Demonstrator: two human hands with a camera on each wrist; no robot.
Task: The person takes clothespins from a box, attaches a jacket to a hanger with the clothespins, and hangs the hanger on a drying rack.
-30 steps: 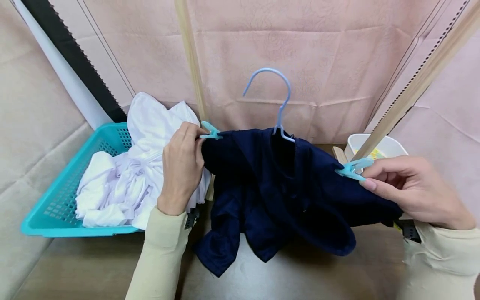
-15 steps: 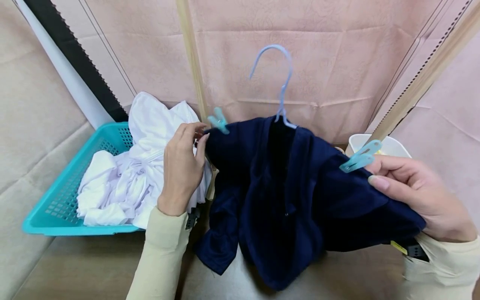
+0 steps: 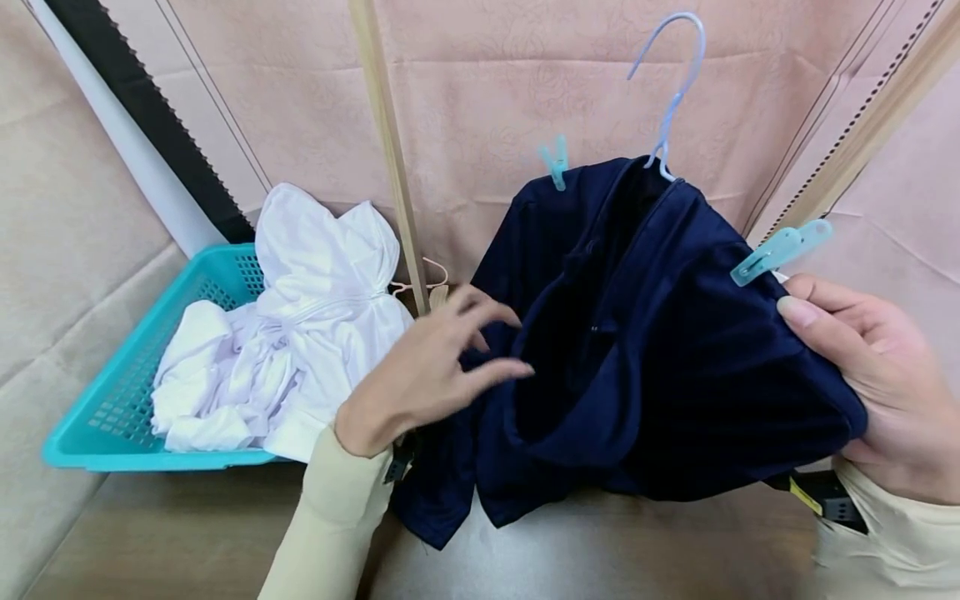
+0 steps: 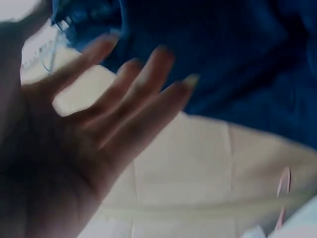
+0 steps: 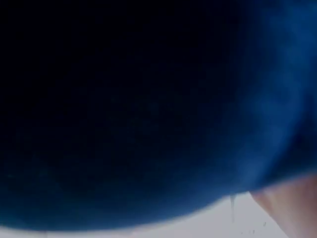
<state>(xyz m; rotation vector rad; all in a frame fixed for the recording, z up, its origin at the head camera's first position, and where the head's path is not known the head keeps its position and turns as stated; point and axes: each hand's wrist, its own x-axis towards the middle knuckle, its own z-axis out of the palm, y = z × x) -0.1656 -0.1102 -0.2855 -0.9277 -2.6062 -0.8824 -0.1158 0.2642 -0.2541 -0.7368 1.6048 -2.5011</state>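
Observation:
A navy zip-front garment [image 3: 697, 375] hangs on a light blue hanger [image 3: 664, 129], lifted off the table and tilted. Turquoise clothespins clip its shoulders, one clothespin [image 3: 557, 164] on the left and another clothespin [image 3: 780, 252] on the right. My right hand [image 3: 885, 358] pinches the garment at its right shoulder, just beyond that clothespin. Free of the cloth, my left hand [image 3: 431, 358] is in front of the garment's left side, thumb and fingers spread. In the left wrist view, blue cloth [image 4: 213, 54] lies behind its fingers. Dark cloth [image 5: 124, 124] fills most of the right wrist view.
A turquoise basket [image 3: 161, 462] heaped with white clothing [image 3: 330, 275] stands on the left. Behind my left hand are a wooden post [image 3: 386, 150] and a pink hanger [image 3: 446, 271]. Another wooden post [image 3: 840, 158] slants at the right. Pink cloth [image 3: 480, 125] forms the back wall.
The garment and hanger have risen and shifted right in my right hand. My left hand has let go of the left shoulder and moved right and down.

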